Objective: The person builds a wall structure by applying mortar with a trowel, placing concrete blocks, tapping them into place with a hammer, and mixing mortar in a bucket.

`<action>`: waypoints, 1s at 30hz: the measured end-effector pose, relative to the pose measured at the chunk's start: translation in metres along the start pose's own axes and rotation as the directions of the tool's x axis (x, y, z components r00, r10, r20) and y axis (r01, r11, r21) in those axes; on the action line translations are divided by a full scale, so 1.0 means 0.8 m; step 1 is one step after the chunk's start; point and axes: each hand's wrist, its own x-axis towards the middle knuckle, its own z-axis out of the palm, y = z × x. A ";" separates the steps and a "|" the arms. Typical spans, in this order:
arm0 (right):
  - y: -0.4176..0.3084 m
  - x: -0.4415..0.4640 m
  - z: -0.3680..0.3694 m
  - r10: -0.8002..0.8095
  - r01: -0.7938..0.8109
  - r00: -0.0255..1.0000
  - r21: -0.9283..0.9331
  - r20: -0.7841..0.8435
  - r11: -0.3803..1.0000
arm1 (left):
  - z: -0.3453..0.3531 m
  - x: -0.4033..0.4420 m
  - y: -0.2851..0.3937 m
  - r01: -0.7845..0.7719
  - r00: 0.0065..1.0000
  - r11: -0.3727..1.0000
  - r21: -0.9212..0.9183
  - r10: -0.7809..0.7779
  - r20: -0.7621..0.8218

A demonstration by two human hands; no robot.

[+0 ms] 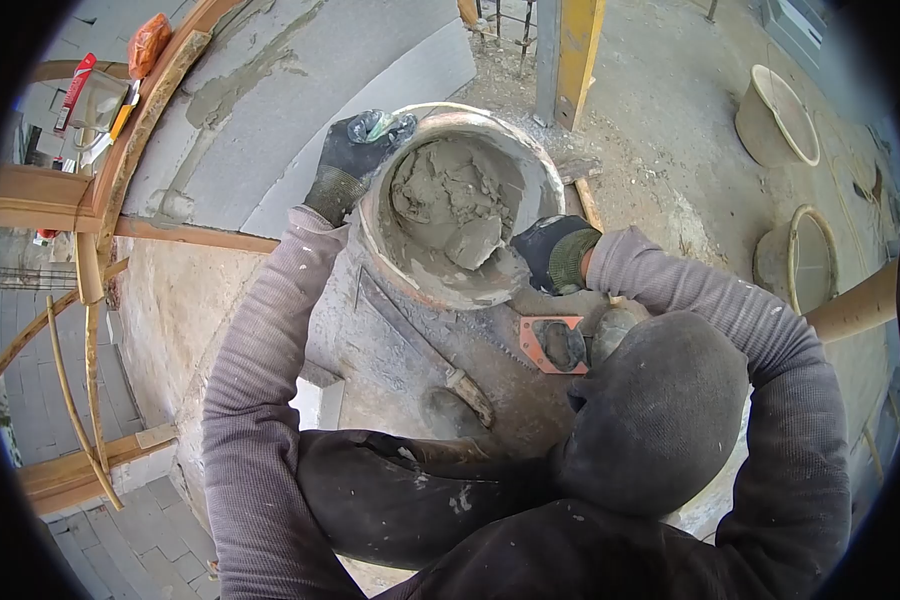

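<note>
- With the gloved left hand (355, 150), grasps the far-left rim of a round bucket (540, 185).
- With the gloved right hand (555, 252), curled closed at the bucket's right rim, holds what looks like a mortar-coated trowel (473, 243); cannot make out the handle inside the fist.
- Has the bucket in front of the bent legs, with grey mortar (440, 185) heaped inside and smeared on the wall.
- Near the bucket on the floor, a handsaw (553, 322) with an orange grip and a long blade with a worn handle (467, 392).
- Farther right, two more buckets (770, 125) (775, 262), well apart from both hands.
</note>
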 end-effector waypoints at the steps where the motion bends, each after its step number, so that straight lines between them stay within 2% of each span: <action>1: 0.012 0.004 -0.006 0.000 -0.016 0.994 0.141 0.114 0.990 | 0.000 0.000 0.006 0.048 0.998 0.995 -0.090 -0.050 -0.024; 2: 0.019 0.003 -0.004 0.001 -0.018 0.993 0.146 0.114 0.989 | -0.002 0.004 0.011 0.049 0.999 0.995 -0.090 -0.051 -0.019; 3: 0.024 -0.001 0.002 -0.045 0.108 0.975 0.291 -0.217 0.951 | -0.004 0.007 0.016 0.068 0.998 0.997 -0.020 -0.068 -0.010; 4: 0.028 -0.007 0.006 -0.025 0.263 0.852 0.386 -0.524 0.884 | -0.001 0.008 0.023 0.087 0.996 0.995 0.048 -0.087 0.004; 5: 0.032 -0.003 -0.020 -0.018 0.216 0.905 0.425 -0.424 0.879 | 0.007 0.012 0.023 0.081 0.997 0.996 0.044 -0.082 0.016; 6: 0.019 -0.017 -0.069 0.062 0.037 0.985 0.544 -0.162 0.838 | 0.012 0.018 0.020 0.033 0.999 0.997 0.073 -0.034 0.014; 7: 0.002 -0.038 -0.117 0.098 -0.045 0.994 0.677 -0.040 0.735 | 0.015 0.022 0.021 -0.016 1.000 0.994 0.105 0.015 0.013; 8: 0.012 -0.031 -0.115 0.035 0.042 0.997 0.819 -0.075 0.572 | 0.017 0.024 0.029 -0.058 0.997 0.998 0.014 0.058 0.046; 9: 0.021 -0.021 -0.107 -0.023 0.122 0.992 0.919 -0.123 0.376 | 0.020 0.025 0.035 -0.062 0.997 0.998 0.016 0.061 0.054; 11: 0.004 0.001 -0.099 0.125 -0.029 0.992 0.990 0.012 0.136 | 0.024 0.024 0.044 -0.028 0.995 0.996 0.090 0.019 0.096; 12: 0.038 0.054 -0.046 -0.184 0.016 0.981 0.972 -0.060 -0.233 | 0.024 0.021 0.047 -0.020 0.995 0.996 0.091 0.011 0.098; 13: -0.025 -0.008 -0.108 0.062 -0.048 0.998 0.882 0.021 0.469 | 0.024 0.018 0.051 -0.076 0.992 0.987 0.141 0.061 0.110; 14: -0.005 0.058 -0.030 -0.191 0.314 0.925 0.379 -0.328 0.871 | 0.025 0.017 0.053 -0.137 0.985 0.972 0.190 0.114 0.126; 16: -0.070 0.049 0.011 -0.010 0.246 0.830 0.349 -0.557 0.904 | 0.030 0.019 0.055 -0.121 0.990 0.978 0.172 0.107 0.091; 17: -0.080 0.035 0.008 -0.009 0.248 0.829 0.353 -0.560 0.902 | 0.032 0.018 0.054 -0.097 0.995 0.984 0.149 0.091 0.050; 19: -0.086 0.000 -0.005 -0.109 0.158 0.970 0.224 -0.218 0.962 | 0.035 0.019 0.048 -0.081 0.996 0.987 0.138 0.075 0.047; 21: -0.060 0.004 0.037 -0.082 0.104 0.986 0.148 -0.147 0.983 | 0.036 0.016 0.049 -0.073 0.997 0.989 0.127 0.068 0.043; 22: -0.046 0.006 0.027 -0.086 0.108 0.984 0.135 -0.156 0.985 | 0.039 0.014 0.054 -0.132 0.991 0.976 0.172 0.125 0.048; 24: -0.016 0.016 0.004 -0.078 0.059 0.992 0.183 0.095 0.981 | 0.039 0.018 0.064 -0.201 0.979 0.931 0.306 0.196 0.046; 25: -0.013 0.012 -0.006 -0.086 0.067 0.991 0.180 0.099 0.981 | 0.035 0.017 0.063 -0.192 0.981 0.932 0.308 0.189 0.040; 26: -0.010 0.003 -0.022 -0.073 0.100 0.990 0.234 -0.123 0.967 | 0.029 0.018 0.059 -0.133 0.991 0.963 0.233 0.128 0.037; 27: -0.011 -0.006 -0.031 -0.039 0.141 0.941 0.287 -0.336 0.948 | 0.027 0.019 0.054 -0.072 0.997 0.985 0.154 0.066 0.045; 28: -0.019 -0.009 -0.037 -0.035 0.138 0.943 0.294 -0.331 0.946 | 0.028 0.022 0.047 -0.087 0.996 0.983 0.158 0.082 0.040; 30: -0.043 -0.008 -0.053 -0.019 0.262 0.841 0.377 -0.541 0.888 | 0.034 0.028 0.061 -0.039 0.999 0.984 0.172 0.032 0.045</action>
